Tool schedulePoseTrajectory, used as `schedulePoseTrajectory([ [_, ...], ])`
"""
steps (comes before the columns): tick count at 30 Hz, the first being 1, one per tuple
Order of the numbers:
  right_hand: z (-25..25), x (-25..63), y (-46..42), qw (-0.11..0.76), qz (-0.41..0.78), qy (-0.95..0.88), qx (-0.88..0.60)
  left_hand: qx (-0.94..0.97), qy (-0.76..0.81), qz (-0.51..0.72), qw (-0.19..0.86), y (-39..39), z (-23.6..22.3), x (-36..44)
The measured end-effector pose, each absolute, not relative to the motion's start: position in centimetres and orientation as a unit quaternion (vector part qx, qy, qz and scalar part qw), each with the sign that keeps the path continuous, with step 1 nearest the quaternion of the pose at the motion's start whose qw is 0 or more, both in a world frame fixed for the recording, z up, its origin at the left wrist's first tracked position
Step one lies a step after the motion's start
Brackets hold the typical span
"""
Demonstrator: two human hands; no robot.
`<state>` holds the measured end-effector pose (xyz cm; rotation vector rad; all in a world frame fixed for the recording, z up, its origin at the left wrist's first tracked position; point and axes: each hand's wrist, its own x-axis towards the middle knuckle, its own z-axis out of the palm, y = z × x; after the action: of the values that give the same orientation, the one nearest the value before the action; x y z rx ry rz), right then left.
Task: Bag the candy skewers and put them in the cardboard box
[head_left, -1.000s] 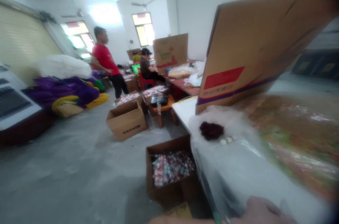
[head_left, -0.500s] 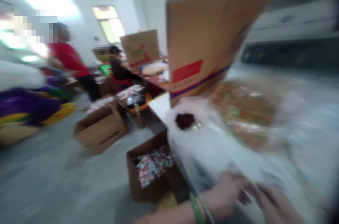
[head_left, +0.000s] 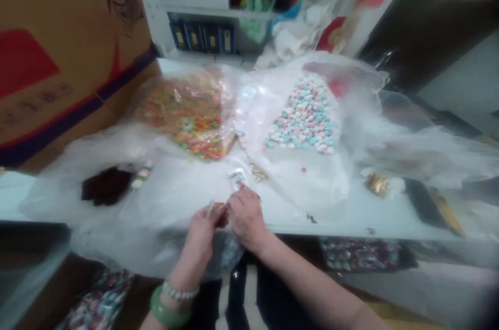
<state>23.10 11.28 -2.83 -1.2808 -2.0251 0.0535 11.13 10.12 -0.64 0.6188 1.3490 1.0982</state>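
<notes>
Left hand (head_left: 200,234): fingertips pinching small brown piece (head_left: 221,214), close and steady
Right hand (head_left: 246,218): fingers pressed together at same piece
Pastel candies (head_left: 306,114): on plastic bag (head_left: 300,184), beyond right hand

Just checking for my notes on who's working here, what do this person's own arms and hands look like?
Both hands are bare, with no gloves: the left hand and the right hand. The left wrist wears a thick green bangle and a pale beaded bracelet. The right forearm shows no sleeve or jewellery.
</notes>
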Motion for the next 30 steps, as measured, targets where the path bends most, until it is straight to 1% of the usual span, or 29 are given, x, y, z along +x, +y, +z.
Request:
schedulePoseTrajectory([
  [3,-3.4,23.3,11.8,0.344,0.020,-0.791,-0.506,0.280,0.602,0.465,0.585,10.4,-1.0,11.5],
  [5,-3.5,23.5,12.5,0.346,0.064,-0.789,-0.503,0.279,0.612,0.463,0.577,10.6,-1.0,11.5],
  [7,-3.2,24.1,13.1,0.386,0.174,-0.749,-0.510,0.288,0.605,0.469,0.576,10.7,-0.8,11.3],
  [9,-2.7,24.8,13.7,0.431,0.332,-0.654,-0.526,0.300,0.587,0.474,0.584,10.9,-0.6,10.9],
  [10,-2.4,25.2,13.9,0.439,0.417,-0.596,-0.528,0.301,0.576,0.477,0.592,10.9,-0.6,10.7],
  [12,-2.0,25.7,14.1,0.416,0.571,-0.494,-0.507,0.284,0.563,0.479,0.610,11.1,-0.5,10.4],
  [14,-1.8,25.7,13.9,0.393,0.661,-0.423,-0.479,0.258,0.561,0.479,0.624,11.3,-0.5,10.1],
  [16,-1.7,25.5,13.6,0.399,0.668,-0.396,-0.488,0.238,0.563,0.479,0.630,11.5,-0.5,9.8],
  [19,-1.7,24.9,13.2,0.405,0.631,-0.409,-0.520,0.212,0.559,0.495,0.631,11.7,-0.6,9.7],
  [25,-1.1,23.3,13.2,0.414,0.628,-0.406,-0.519,0.193,0.555,0.560,0.584,12.0,-0.5,10.5],
  [30,-1.5,22.5,12.6,0.373,0.630,-0.390,-0.559,0.132,0.593,0.558,0.565,12.4,-0.8,10.1],
])
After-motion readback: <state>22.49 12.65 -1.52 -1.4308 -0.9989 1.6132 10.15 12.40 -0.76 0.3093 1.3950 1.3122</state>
